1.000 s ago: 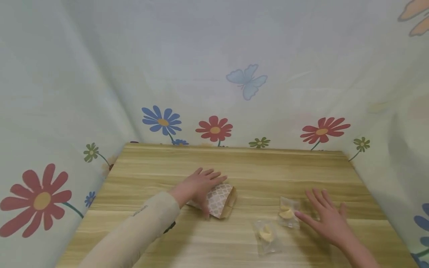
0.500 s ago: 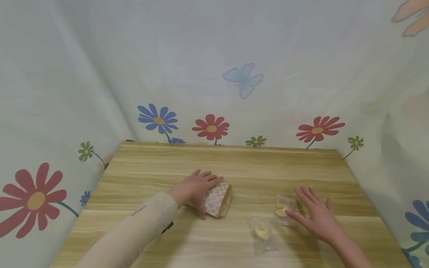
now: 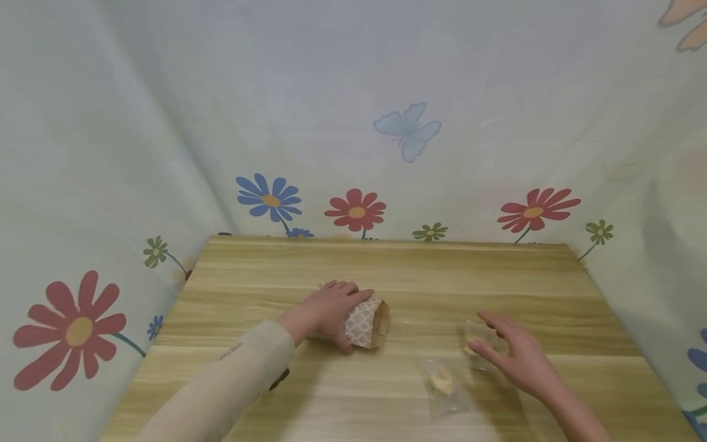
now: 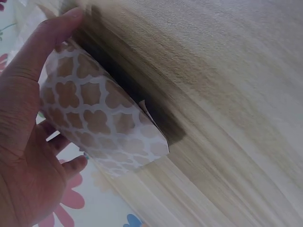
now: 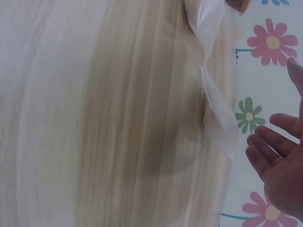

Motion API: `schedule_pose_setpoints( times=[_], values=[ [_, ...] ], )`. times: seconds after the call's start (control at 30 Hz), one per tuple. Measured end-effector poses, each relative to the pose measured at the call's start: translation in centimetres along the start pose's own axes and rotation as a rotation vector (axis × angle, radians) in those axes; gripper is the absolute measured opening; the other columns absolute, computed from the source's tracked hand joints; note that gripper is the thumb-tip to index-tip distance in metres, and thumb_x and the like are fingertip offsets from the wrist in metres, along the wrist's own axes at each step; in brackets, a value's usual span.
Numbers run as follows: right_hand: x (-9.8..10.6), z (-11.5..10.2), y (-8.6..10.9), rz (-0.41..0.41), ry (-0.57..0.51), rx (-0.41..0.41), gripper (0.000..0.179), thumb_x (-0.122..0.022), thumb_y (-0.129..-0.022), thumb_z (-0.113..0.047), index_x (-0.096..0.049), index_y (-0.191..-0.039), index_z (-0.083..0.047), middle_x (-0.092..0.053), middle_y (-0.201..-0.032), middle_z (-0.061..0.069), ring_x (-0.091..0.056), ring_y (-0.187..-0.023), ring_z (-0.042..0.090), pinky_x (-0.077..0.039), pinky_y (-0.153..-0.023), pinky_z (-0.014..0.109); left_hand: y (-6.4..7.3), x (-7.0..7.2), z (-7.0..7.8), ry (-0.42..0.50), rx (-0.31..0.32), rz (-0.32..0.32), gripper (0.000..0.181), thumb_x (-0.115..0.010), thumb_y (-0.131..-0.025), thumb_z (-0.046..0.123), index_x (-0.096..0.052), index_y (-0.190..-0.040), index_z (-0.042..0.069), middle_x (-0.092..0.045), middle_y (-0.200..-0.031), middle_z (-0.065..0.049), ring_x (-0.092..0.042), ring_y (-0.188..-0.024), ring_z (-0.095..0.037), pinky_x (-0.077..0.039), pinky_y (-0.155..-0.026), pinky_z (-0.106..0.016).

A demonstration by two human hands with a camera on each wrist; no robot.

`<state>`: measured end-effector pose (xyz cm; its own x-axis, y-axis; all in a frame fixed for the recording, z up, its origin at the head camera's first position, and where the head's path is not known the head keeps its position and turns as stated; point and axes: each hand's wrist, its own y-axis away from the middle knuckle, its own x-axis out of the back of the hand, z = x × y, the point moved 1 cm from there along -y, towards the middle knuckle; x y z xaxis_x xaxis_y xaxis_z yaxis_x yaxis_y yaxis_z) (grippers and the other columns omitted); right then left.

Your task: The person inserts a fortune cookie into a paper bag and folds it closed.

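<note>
Pale cloth (image 3: 309,73) printed with flowers borders the left, far and right sides of your wood-grain tabletop (image 3: 265,264), with a large red flower (image 3: 79,333) at the far left. Next comes your light sleeve (image 3: 221,380), a small dark object (image 3: 279,379) showing at its lower edge. Of your 2 hands, the left hand (image 3: 326,314) grips a patterned paper bag (image 3: 361,322), thumb on the near side and fingers over the far side. That bag lies on its side near the middle of the tabletop, white lattice over brown, its mouth facing right. To its right lies a clear packet (image 3: 444,387) with a yellowish piece inside; a little farther right and farther from you is a similar packet (image 3: 478,332). Just beside that, your right hand (image 3: 521,359) has its fingers extended and thumb spread, holding nothing; its thumb overlaps the wrapper in the head view, while the right wrist view shows a gap between fingers and packet. Beyond, the cloth carries part of a blue flower (image 3: 700,357).
</note>
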<state>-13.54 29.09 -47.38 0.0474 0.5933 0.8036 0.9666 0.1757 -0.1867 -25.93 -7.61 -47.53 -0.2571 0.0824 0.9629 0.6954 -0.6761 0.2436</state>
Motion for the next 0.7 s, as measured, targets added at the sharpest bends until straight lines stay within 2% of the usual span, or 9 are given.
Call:
schedule_pose_setpoints(
  times=[0.13, 0.27, 0.4, 0.53, 0.7],
  values=[
    [-0.9, -0.2, 0.1, -0.067, -0.137, -0.025, 0.06, -0.069, -0.087, -0.038, -0.054, -0.135, -0.006, -0.061, -0.125, 0.016, -0.065, -0.102, 0.029, -0.054, -0.082, 0.044, 0.2, -0.1, -0.2, 0.022, -0.001, 0.037, 0.119, -0.083, -0.055, 0.063, -0.025, -0.152, 0.029, -0.043, -0.139, 0.001, -0.038, -0.131, -0.02, -0.022, -0.115, -0.047],
    [-1.7, -0.7, 0.2, -0.079, -0.129, -0.034, 0.059, -0.069, -0.086, -0.042, -0.058, -0.13, -0.005, -0.065, -0.12, 0.014, -0.066, -0.093, 0.024, -0.055, -0.077, 0.039, 0.5, -0.6, -0.5, 0.05, -0.001, 0.084, 0.117, -0.083, -0.055, 0.061, -0.026, -0.152, 0.029, -0.045, -0.134, 0.002, -0.041, -0.126, -0.019, -0.028, -0.113, -0.044],
    [-2.3, -1.4, 0.2, -0.071, -0.135, 0.005, 0.054, -0.071, -0.084, -0.042, -0.063, -0.124, -0.005, -0.068, -0.114, 0.012, -0.067, -0.091, 0.02, -0.056, -0.077, 0.036, 0.9, -1.1, -0.9, 0.092, 0.002, 0.148, 0.114, -0.081, -0.055, 0.061, -0.029, -0.151, 0.029, -0.046, -0.127, 0.004, -0.044, -0.117, -0.017, -0.037, -0.106, -0.042],
    [-2.9, -2.0, 0.1, -0.138, -0.221, 0.019, 0.05, -0.069, -0.086, -0.039, -0.064, -0.12, -0.003, -0.07, -0.109, 0.01, -0.067, -0.088, 0.011, -0.056, -0.075, 0.027, 1.2, -1.5, -1.1, 0.142, 0.017, 0.185, 0.112, -0.08, -0.055, 0.062, -0.029, -0.15, 0.031, -0.045, -0.124, 0.005, -0.045, -0.112, -0.015, -0.042, -0.1, -0.04],
    [-3.8, -1.9, 0.7, -0.232, -0.258, -0.035, 0.049, -0.068, -0.087, -0.04, -0.065, -0.116, -0.001, -0.071, -0.104, 0.008, -0.067, -0.087, 0.007, -0.055, -0.073, 0.022, 1.7, -1.9, -1.3, 0.166, 0.027, 0.207, 0.112, -0.08, -0.055, 0.062, -0.028, -0.15, 0.033, -0.045, -0.123, 0.007, -0.045, -0.109, -0.013, -0.043, -0.096, -0.039]
  ],
)
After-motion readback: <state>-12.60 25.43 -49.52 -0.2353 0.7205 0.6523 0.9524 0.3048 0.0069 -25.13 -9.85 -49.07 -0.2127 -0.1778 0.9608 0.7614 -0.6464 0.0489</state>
